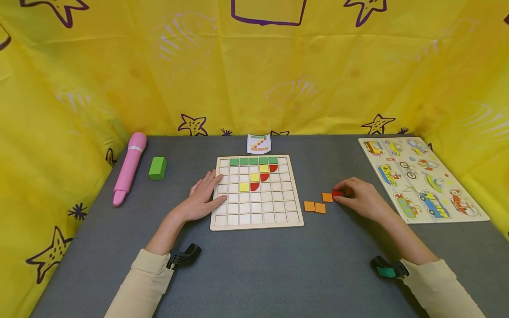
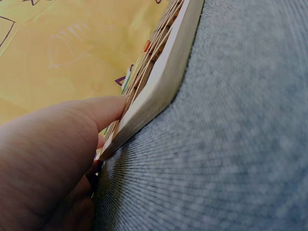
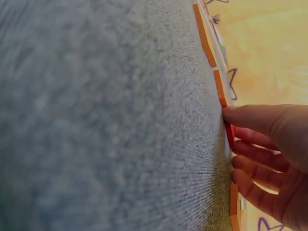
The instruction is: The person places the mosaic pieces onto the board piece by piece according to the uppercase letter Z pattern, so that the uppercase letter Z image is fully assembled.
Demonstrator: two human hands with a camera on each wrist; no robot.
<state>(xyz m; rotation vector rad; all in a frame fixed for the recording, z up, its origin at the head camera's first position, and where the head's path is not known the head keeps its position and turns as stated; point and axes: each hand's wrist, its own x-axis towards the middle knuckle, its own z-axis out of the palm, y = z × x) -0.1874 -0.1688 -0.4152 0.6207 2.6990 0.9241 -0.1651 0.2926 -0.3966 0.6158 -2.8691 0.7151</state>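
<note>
A: Far left?
B: A pink toy microphone (image 1: 130, 170) lying on the grey table (image 1: 254, 274), then a green block (image 1: 157, 168).
A: Next, going right?
B: Left hand (image 1: 203, 197), fingers extended and thumb apart, resting on the left edge of a wooden grid board (image 1: 256, 227).
A: Done so far on the grid?
B: Five green squares (image 1: 253, 161) along the top row; below, stepping down leftward, three yellow squares (image 1: 254, 177), each with a red quarter-round (image 1: 264, 177) directly to its right.
A: And still to do?
B: Judging by the small pattern card (image 1: 259, 144) just behind the board, probably more of the diagonal, plus an orange bottom row. Lower rows bare as yet.
A: Right of the board?
B: Three orange squares (image 1: 320, 208) on the table, then a red piece (image 1: 337, 193), seemingly pinched between thumb and finger of the right hand (image 1: 363, 196). Lifted or not, cannot tell. Far right, a wooden picture puzzle (image 1: 421, 190), lying flat.
</note>
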